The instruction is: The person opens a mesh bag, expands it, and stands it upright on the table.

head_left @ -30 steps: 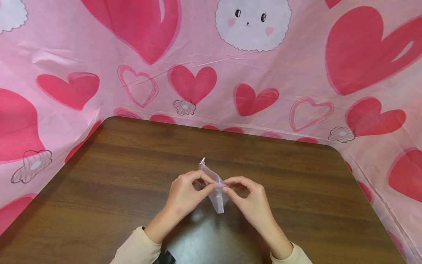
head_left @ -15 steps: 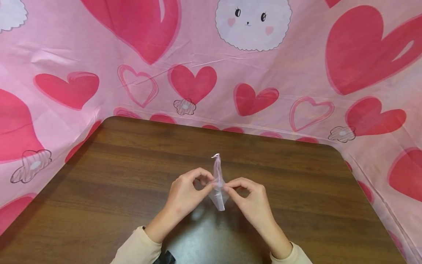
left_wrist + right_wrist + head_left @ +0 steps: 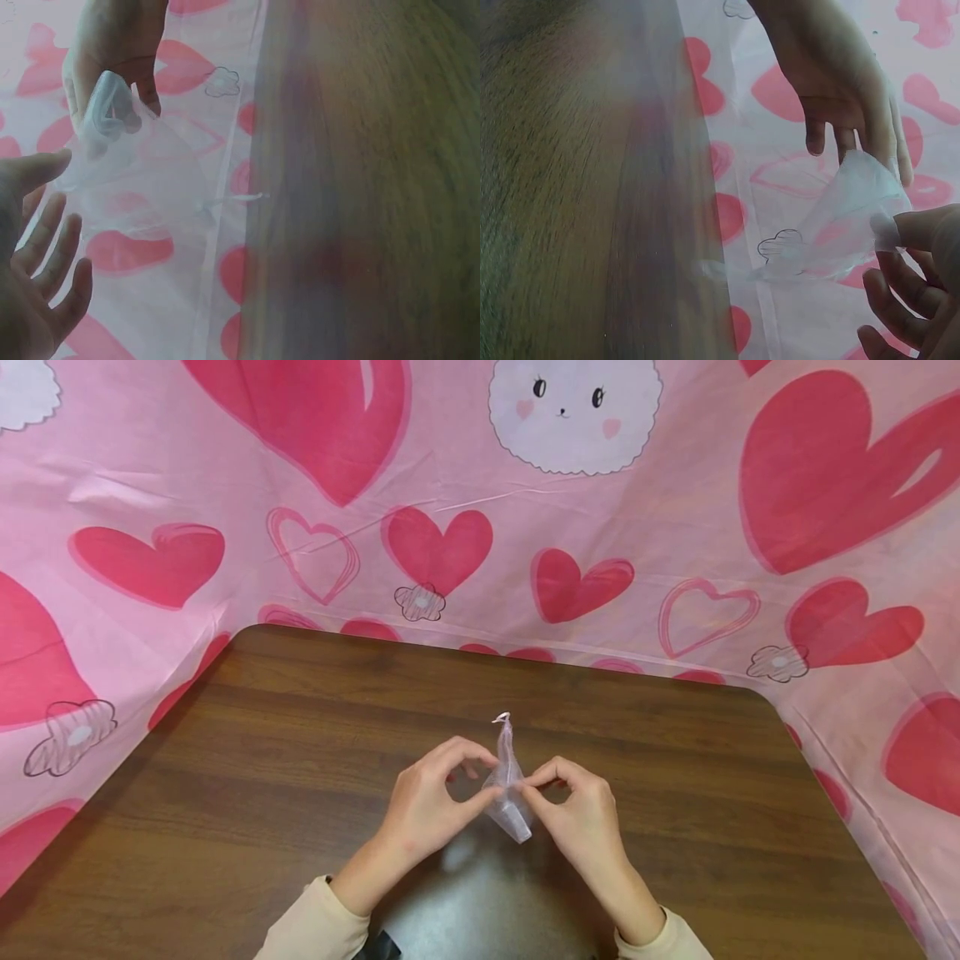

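Note:
A small sheer, pale pink organza pouch (image 3: 513,817) is up between the two hands, its narrow gathered end with a white cord pointing away and its wider end toward the person. My right hand (image 3: 581,810) pinches its side between thumb and index finger; the right wrist view shows the thumb pressed on the thin fabric (image 3: 836,236). My left hand (image 3: 427,797) is at the pouch's left side, thumb and index finger spread apart. In the left wrist view, the left hand (image 3: 37,262) has its fingers loosely spread beside the pouch (image 3: 150,187).
Below the hands is a dark brown wood-grain table (image 3: 300,735) with rounded far corners. A pink cloth (image 3: 465,452) printed with red hearts hangs around it. A small black object (image 3: 380,946) shows by the left sleeve at the near edge.
The left thumb and index finger have parted from their pinch on the pouch. The pouch's corded tip has swung to the right, and its lower end has shifted slightly right.

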Tool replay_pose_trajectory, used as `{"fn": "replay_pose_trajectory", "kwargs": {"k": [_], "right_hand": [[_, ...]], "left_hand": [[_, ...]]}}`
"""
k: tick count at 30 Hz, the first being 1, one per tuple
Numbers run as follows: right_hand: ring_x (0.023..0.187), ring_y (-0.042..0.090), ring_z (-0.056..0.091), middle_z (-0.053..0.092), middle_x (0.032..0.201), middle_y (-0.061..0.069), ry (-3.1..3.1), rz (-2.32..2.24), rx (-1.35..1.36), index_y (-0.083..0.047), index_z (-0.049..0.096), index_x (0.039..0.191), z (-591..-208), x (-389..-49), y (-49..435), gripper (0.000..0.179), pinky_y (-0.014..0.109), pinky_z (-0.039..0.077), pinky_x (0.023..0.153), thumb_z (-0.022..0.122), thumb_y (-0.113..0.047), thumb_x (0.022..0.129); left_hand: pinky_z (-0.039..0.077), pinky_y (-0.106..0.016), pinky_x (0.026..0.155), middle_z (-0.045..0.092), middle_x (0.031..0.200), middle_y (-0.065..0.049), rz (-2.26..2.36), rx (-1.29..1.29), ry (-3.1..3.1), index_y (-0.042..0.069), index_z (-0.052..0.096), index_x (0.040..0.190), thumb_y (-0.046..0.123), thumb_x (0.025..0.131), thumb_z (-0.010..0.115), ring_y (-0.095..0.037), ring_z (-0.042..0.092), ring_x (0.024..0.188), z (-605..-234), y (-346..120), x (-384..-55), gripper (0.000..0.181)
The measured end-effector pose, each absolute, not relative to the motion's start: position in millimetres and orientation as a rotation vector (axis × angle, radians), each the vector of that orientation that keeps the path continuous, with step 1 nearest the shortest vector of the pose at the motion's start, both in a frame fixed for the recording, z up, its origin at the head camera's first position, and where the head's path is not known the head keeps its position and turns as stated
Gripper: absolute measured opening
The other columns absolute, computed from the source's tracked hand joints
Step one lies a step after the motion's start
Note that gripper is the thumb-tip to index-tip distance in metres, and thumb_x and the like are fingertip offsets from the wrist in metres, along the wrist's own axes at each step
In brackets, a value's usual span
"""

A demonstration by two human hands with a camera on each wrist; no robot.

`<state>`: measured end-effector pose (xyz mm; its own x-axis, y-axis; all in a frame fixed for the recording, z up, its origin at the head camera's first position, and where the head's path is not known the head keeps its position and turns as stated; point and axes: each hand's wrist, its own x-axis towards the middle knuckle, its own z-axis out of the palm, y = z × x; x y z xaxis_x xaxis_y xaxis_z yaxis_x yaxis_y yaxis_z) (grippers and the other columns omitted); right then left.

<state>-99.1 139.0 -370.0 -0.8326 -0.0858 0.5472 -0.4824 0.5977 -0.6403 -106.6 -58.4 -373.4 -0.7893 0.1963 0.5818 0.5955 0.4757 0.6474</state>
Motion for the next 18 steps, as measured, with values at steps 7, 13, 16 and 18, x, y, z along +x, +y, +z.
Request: {"fn": "replay_pose_trajectory", "kwargs": {"k": [7,13,16,18], "right_hand": [[0.067,0.013,0.064,0.067,0.075,-0.014,-2.356,1.076,0.551,-0.019,0.068,0.074,-369.9,-97.2,137.2,0.031,0.024,0.050,0.064,0.089,0.002,0.066],[0.067,0.010,0.062,0.067,0.078,-0.016,-2.318,1.121,0.637,-0.020,0.072,0.079,-369.8,-97.0,135.9,0.031,0.019,0.046,0.064,0.088,0.003,0.067],[0.069,0.007,0.062,0.067,0.079,-0.015,-2.321,1.117,0.648,-0.018,0.074,0.084,-369.4,-97.3,136.0,0.029,0.019,0.048,0.065,0.087,0.003,0.069],[0.071,0.005,0.062,0.067,0.079,-0.015,-2.347,1.093,0.643,-0.017,0.076,0.088,-369.1,-97.2,136.1,0.027,0.023,0.050,0.066,0.086,0.001,0.071]], "left_hand": [[0.048,-0.023,0.061,0.065,0.098,0.016,-1.143,-0.737,-2.304,0.026,0.076,0.103,0.025,0.076,0.088,-0.005,0.063,0.082,-373.6,-59.5,-107.6,0.029],[0.049,-0.026,0.060,0.066,0.091,0.017,-1.019,-0.692,-2.323,0.028,0.080,0.092,0.024,0.078,0.086,-0.002,0.062,0.086,-375.3,-61.8,-109.6,0.016],[0.050,-0.028,0.061,0.068,0.088,0.019,-0.994,-0.639,-2.322,0.029,0.079,0.088,0.023,0.077,0.087,-0.002,0.063,0.085,-375.2,-62.7,-110.5,0.014],[0.050,-0.029,0.062,0.068,0.087,0.020,-0.999,-0.595,-2.318,0.029,0.079,0.086,0.020,0.075,0.088,-0.001,0.063,0.084,-374.8,-63.6,-110.7,0.017]]}}
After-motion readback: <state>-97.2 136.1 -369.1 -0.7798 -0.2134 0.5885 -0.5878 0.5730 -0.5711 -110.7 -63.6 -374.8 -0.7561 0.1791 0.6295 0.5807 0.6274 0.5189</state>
